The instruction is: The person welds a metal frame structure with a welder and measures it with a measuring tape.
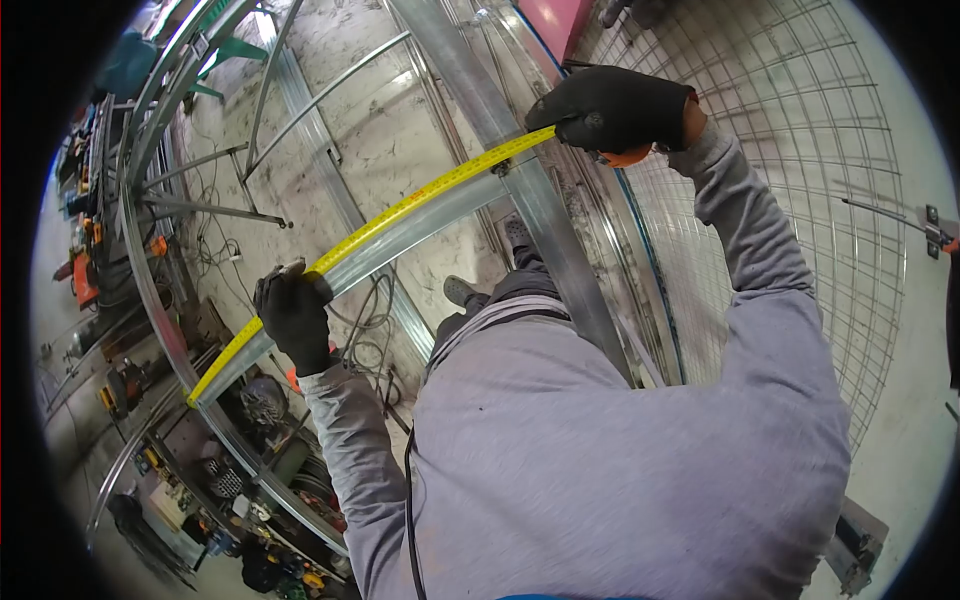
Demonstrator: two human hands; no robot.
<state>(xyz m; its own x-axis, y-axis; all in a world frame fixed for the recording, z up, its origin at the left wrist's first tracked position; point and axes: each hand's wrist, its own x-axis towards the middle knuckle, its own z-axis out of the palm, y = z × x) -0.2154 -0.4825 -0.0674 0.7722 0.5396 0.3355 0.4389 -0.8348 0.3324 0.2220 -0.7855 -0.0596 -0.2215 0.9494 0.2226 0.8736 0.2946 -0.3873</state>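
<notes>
A yellow tape measure blade (420, 195) runs along a grey metal bar (420, 217) of a welded frame. Its far end lies at the curved outer rail (152, 290) on the left. My right hand (625, 108), in a black glove, is closed round the tape measure's case; an orange part shows beneath the palm. This hand is just beyond the wide metal beam (557, 235). My left hand (296, 315), also in a black glove, grips the tape blade where it lies along the bar. The glove hides part of the blade.
Wire mesh (800, 150) stands at the right, with long metal lengths beside it. Cables (375, 320) lie on the stained floor (350, 130). Tools and parts (240, 480) crowd the lower left. A green plastic object (235, 48) is at the top left.
</notes>
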